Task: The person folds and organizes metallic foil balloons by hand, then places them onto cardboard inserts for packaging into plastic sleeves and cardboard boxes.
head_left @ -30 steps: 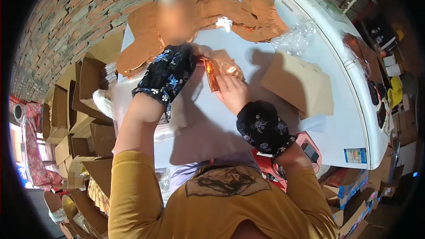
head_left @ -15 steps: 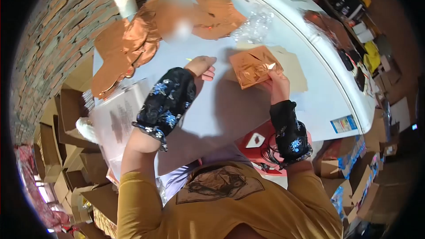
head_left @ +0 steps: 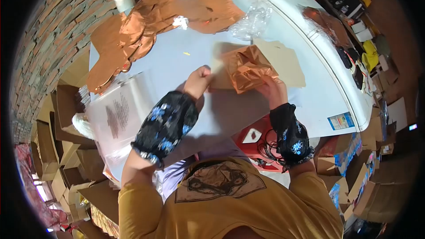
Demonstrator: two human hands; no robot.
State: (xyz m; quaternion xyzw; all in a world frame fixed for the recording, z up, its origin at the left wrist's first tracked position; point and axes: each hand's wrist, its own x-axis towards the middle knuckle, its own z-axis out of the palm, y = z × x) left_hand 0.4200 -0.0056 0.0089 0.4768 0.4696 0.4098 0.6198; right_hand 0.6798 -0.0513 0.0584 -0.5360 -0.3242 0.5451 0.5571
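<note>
My right hand (head_left: 274, 90) grips the near right corner of a crinkled, shiny copper-coloured foil packet (head_left: 250, 68), folded roughly square. The packet is tilted above several flat beige cards (head_left: 283, 64) on the table. My left hand (head_left: 198, 81) is to the left of the packet, its fingers curled together close to the edge of a beige card. Whether anything is between those fingers I cannot make out. Large copper foil sheets (head_left: 133, 35) lie in a loose heap along the far side, with a small white tangled piece (head_left: 180, 22) on them.
Clear plastic bags (head_left: 126, 106) lie on the table's left side, and crumpled clear plastic (head_left: 252, 20) at the back. A white chest appliance (head_left: 318, 40) borders the right. Cardboard boxes (head_left: 71, 150) crowd the lower left. A red stool-like object (head_left: 261, 139) with dark cords sits below the table edge.
My left hand has moved down and slightly left. The foil packet has turned and shifted a little in my right hand, which has come slightly down and left.
</note>
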